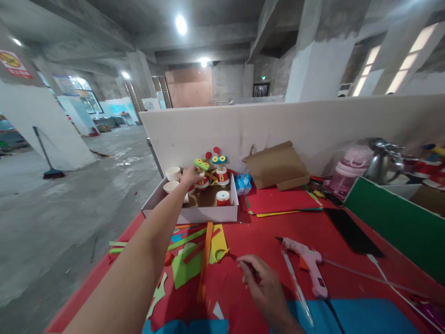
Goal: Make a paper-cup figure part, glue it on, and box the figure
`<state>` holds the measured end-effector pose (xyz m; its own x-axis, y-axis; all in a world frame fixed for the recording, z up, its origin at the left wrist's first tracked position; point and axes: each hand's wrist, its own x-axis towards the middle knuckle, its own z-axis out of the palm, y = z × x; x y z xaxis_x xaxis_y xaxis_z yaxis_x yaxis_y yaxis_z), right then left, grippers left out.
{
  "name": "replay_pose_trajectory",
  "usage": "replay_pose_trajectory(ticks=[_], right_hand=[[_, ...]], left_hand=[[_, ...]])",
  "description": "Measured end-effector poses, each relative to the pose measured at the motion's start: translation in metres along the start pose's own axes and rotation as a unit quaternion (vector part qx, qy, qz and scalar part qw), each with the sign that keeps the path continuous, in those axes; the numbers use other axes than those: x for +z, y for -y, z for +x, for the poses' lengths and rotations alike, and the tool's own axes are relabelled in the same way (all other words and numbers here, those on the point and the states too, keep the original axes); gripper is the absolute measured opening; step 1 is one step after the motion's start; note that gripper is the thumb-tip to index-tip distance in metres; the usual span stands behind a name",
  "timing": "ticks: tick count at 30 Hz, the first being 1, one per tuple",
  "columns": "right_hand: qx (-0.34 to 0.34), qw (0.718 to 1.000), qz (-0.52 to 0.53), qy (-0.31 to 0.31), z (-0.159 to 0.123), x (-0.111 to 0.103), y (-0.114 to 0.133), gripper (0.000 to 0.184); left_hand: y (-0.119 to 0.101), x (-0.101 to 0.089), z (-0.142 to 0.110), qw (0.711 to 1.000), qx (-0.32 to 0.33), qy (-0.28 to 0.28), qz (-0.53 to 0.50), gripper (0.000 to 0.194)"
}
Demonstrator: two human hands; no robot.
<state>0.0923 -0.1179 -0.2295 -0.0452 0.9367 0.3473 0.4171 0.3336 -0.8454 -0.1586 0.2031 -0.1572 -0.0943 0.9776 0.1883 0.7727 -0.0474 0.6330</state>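
- Left hand [190, 176] stretched into the white box [194, 214], fingers closed on a paper-cup figure [202, 174]
- Right hand [266, 290] resting on the red table [253, 236] — fingers loosely together, near the glue gun [309, 264]

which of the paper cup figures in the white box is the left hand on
The left hand is on the green-topped cup figure at the box's back left. The blue-topped figure stands free beside it, and the plain red-banded cup sits nearer the front.

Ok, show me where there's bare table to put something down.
Free: the red table between the shallow box and the glue gun, below the stacked paper sheets. A smaller patch lies between the glue gun and the black phone. Crowded: paper scraps by the left arm, and inside the box, where the left hand meets the cup figures.
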Motion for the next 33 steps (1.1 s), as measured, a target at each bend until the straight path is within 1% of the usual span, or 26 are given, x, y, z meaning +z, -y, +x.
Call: replay_pose_trajectory(ticks=[4, 8, 15, 19, 22, 24, 28, 30, 31, 33], right_hand=[[0.002, 1.0, 0.005, 0.021, 0.001, -0.004, 0.004, 0.024], [0.011, 0.999, 0.006, 0.037, 0.001, -0.005, 0.004, 0.024], [0.022, 0.999, 0.012, 0.048, 0.001, -0.005, 0.003, 0.024], [0.015, 0.999, 0.014, 0.043, 0.0, -0.004, 0.0, 0.025], [0.015, 0.999, 0.011, 0.039, -0.001, -0.003, -0.001, 0.024], [0.016, 0.999, 0.01, 0.041, -0.001, -0.003, 0.0, 0.024], [0.015, 0.999, 0.007, 0.045, 0.0, -0.004, 0.004, 0.024], [0.021, 0.998, 0.005, 0.053, 0.001, -0.004, 0.005, 0.024], [0.022, 0.998, 0.004, 0.057, 0.001, -0.004, 0.005, 0.024], [0.023, 0.998, 0.005, 0.059, 0.0, -0.004, 0.004, 0.024]], left_hand=[[-0.007, 0.01, 0.004, 0.998, -0.033, -0.023, 0.053, 0.049], [-0.011, 0.017, 0.005, 0.995, -0.048, -0.04, 0.078, 0.051], [-0.008, 0.018, 0.006, 0.993, -0.039, -0.045, 0.105, 0.052], [-0.007, 0.013, 0.009, 0.993, -0.028, -0.03, 0.108, 0.049], [-0.005, 0.007, 0.012, 0.995, -0.023, -0.015, 0.099, 0.053], [-0.004, 0.002, 0.011, 0.996, -0.019, -0.008, 0.09, 0.061], [-0.002, -0.01, 0.008, 0.998, -0.012, -0.005, 0.067, 0.092], [-0.004, -0.016, 0.007, 0.999, -0.002, -0.003, 0.053, 0.1], [-0.005, -0.019, 0.007, 0.999, 0.004, 0.0, 0.045, 0.099], [-0.01, -0.025, 0.01, 0.999, 0.011, 0.005, 0.031, 0.09]])
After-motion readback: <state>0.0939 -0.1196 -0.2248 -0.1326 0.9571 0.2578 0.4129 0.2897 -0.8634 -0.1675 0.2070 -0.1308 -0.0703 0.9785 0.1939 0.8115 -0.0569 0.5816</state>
